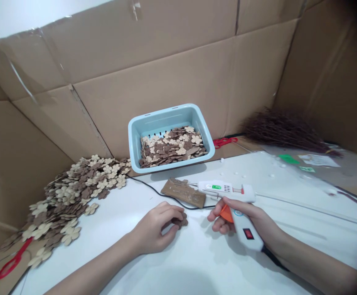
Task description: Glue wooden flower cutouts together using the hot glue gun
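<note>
In my right hand (pixel 255 217) is a white glue gun (pixel 247 225) with an orange trigger, its nozzle pointing left. A clear glue stick (pixel 289 200) runs out of its back end. The nozzle reaches over a brown piece of cardboard (pixel 184 194) marked with glue. My left hand (pixel 160 227) is closed, thumb and fingers pinching a brown flower cutout (pixel 183 221) just above or on the white tabletop (pixel 129 266). The fingers partly hide this cutout.
A blue basket (pixel 132 141) of brown and cream flower cutouts stands at the back. More cutouts are heaped (pixel 86 184) at left, near a red-handled tool (pixel 14 262). Red scissors (pixel 226 141) and dark twigs (pixel 283 131) lie behind. A black cord (pixel 153 188) crosses the table; cardboard walls (pixel 166 73) enclose it.
</note>
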{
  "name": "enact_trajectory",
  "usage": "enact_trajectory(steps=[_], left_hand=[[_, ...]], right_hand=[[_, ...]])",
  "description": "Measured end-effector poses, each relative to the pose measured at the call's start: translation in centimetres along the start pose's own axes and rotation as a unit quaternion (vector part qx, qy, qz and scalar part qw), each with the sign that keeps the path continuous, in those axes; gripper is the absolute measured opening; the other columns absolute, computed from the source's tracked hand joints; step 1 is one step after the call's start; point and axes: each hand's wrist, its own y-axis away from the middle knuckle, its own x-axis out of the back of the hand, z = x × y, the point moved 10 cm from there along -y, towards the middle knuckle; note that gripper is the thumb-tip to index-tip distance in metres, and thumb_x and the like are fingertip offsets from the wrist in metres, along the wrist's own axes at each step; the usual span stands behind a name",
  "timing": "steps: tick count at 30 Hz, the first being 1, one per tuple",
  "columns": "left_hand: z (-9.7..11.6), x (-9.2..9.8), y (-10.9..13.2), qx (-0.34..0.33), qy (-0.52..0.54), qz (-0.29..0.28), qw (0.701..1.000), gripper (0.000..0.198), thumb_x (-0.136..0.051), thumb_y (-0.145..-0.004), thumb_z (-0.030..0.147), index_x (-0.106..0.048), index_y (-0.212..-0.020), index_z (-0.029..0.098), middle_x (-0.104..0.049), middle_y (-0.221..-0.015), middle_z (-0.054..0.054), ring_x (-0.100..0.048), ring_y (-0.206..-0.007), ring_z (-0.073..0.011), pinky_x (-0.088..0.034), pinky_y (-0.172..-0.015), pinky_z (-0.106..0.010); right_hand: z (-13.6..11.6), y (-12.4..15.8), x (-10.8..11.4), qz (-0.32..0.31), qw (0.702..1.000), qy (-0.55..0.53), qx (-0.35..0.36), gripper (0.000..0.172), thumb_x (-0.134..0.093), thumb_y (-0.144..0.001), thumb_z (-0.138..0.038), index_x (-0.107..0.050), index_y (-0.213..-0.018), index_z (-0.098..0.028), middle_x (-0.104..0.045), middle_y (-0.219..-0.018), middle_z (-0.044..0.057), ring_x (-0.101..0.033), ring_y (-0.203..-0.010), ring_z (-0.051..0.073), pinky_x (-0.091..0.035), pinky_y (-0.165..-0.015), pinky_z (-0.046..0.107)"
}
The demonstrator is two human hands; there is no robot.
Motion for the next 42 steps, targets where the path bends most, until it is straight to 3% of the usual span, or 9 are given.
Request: enact_trajectory(steps=[8, 12, 16, 23, 29, 31, 36, 39, 42], left_hand=[[-1.0, -0.1, 0.1, 0.049, 0.013, 0.020, 0.999, 0.023, -0.058, -0.081, 0.014, -0.059, -0.103, 0.019, -0.070, -0.097, -0.008, -0.061, -0.085, -0.0187, -0.048, -0.078, -0.031], [-1.3, -0.2, 0.1, 0.069, 0.016, 0.032, 0.997, 0.017, -0.060, -0.081, 0.016, -0.060, -0.098, 0.019, -0.070, -0.095, -0.006, -0.060, -0.084, -0.0182, -0.048, -0.076, -0.030], [-1.0, -0.3, 0.1, 0.061, 0.015, 0.039, 0.997, 0.013, -0.059, -0.082, 0.015, -0.060, -0.094, 0.020, -0.070, -0.097, -0.006, -0.060, -0.085, -0.0182, -0.048, -0.077, -0.030], [0.8, -0.8, -0.2, 0.018, -0.063, 0.019, 0.998, 0.019, -0.048, -0.088, 0.016, -0.066, -0.092, 0.019, -0.067, -0.101, -0.009, -0.058, -0.088, -0.0187, -0.047, -0.079, -0.031], [-1.0, -0.9, -0.4, 0.097, 0.003, 0.044, 0.994, 0.014, -0.054, -0.081, 0.010, -0.060, -0.072, 0.018, -0.065, -0.092, -0.007, -0.058, -0.085, -0.0175, -0.046, -0.073, -0.028], [-1.8, -1.3, -0.2, 0.132, 0.041, 0.042, 0.989, 0.013, -0.055, -0.078, 0.005, -0.057, -0.078, 0.018, -0.065, -0.087, -0.004, -0.058, -0.083, -0.0167, -0.045, -0.073, -0.027], [-2.8, -1.8, 0.6, 0.196, 0.095, 0.028, 0.976, 0.035, -0.056, -0.074, 0.003, -0.058, -0.105, 0.021, -0.058, -0.089, -0.002, -0.057, -0.082, -0.0153, -0.045, -0.072, -0.025], [-2.7, -1.8, 0.7, 0.208, 0.122, 0.018, 0.970, 0.020, -0.059, -0.074, 0.007, -0.066, -0.090, 0.019, -0.057, -0.090, -0.003, -0.057, -0.077, -0.0137, -0.045, -0.067, -0.023], [-3.1, -1.3, 1.0, 0.229, 0.147, 0.045, 0.961, 0.010, -0.063, -0.077, 0.013, -0.068, -0.083, 0.019, -0.062, -0.083, -0.003, -0.058, -0.073, -0.0139, -0.045, -0.067, -0.024]], right_hand=[[0.0, 0.1, -0.1, 0.011, 1.000, -0.001, -0.003, 0.032, -0.055, -0.085, -0.032, -0.071, -0.066, -0.011, -0.074, -0.073, 0.009, -0.070, -0.061, 0.015, -0.055, -0.054, 0.018], [0.3, 0.4, -0.1, 0.068, 0.998, -0.017, -0.001, 0.027, -0.058, -0.085, -0.029, -0.071, -0.067, -0.013, -0.075, -0.076, 0.008, -0.072, -0.076, 0.017, -0.058, -0.072, 0.019], [1.0, 0.9, -0.8, 0.093, 0.995, -0.039, -0.008, 0.025, -0.060, -0.086, -0.033, -0.070, -0.073, -0.015, -0.074, -0.087, 0.007, -0.070, -0.090, 0.018, -0.056, -0.084, 0.021], [1.2, 1.0, -1.1, 0.077, 0.996, -0.046, -0.026, 0.030, -0.058, -0.088, -0.033, -0.071, -0.070, -0.013, -0.075, -0.089, 0.009, -0.070, -0.093, 0.020, -0.057, -0.084, 0.021], [0.7, 0.7, -0.4, 0.074, 0.996, -0.053, -0.018, 0.027, -0.060, -0.086, -0.034, -0.071, -0.074, -0.012, -0.075, -0.089, 0.010, -0.071, -0.092, 0.020, -0.057, -0.084, 0.020], [0.4, 0.6, -0.4, 0.064, 0.996, -0.053, -0.015, 0.030, -0.058, -0.087, -0.035, -0.071, -0.074, -0.012, -0.075, -0.090, 0.010, -0.071, -0.091, 0.020, -0.057, -0.083, 0.020], [-0.3, 0.6, 0.0, 0.057, 0.998, -0.031, -0.009, 0.034, -0.054, -0.089, -0.035, -0.072, -0.075, -0.010, -0.076, -0.090, 0.011, -0.073, -0.083, 0.019, -0.058, -0.078, 0.020], [-0.4, 0.6, 0.1, 0.056, 0.998, -0.030, -0.006, 0.035, -0.053, -0.090, -0.033, -0.073, -0.073, -0.010, -0.076, -0.086, 0.011, -0.073, -0.078, 0.018, -0.059, -0.075, 0.020], [-0.6, 0.5, 0.0, 0.047, 0.998, -0.031, 0.001, 0.034, -0.053, -0.089, -0.032, -0.073, -0.072, -0.010, -0.075, -0.088, 0.011, -0.073, -0.081, 0.020, -0.059, -0.076, 0.021]])
